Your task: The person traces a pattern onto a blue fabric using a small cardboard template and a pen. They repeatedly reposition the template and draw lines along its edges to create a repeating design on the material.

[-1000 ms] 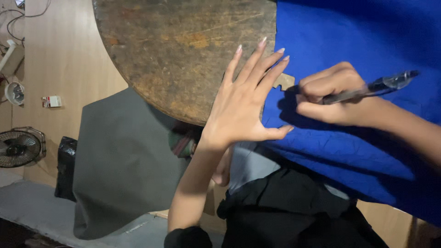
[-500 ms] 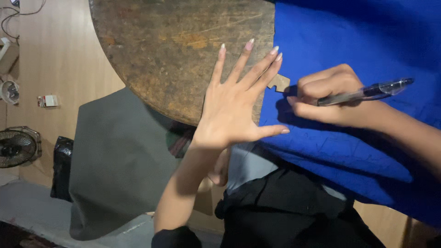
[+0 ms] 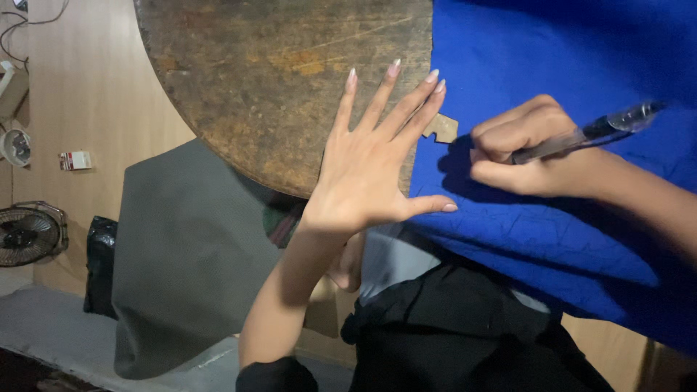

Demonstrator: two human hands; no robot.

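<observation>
Lying beside the right hand point(image 3: 519, 156)'s pen point(image 3: 581, 136) grip: cardboard template point(image 3: 441, 128).

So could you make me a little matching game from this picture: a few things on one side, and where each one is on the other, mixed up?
Things:
1. Pen
2. Left hand
3. Blue cloth
4. Fan

Places:
A. Spread flat where the round wooden board meets the cloth
B. On the floor at the far left
C. Held in the right hand
D. Covering the right part of the board

Pairs: 1-C, 2-A, 3-D, 4-B
</observation>
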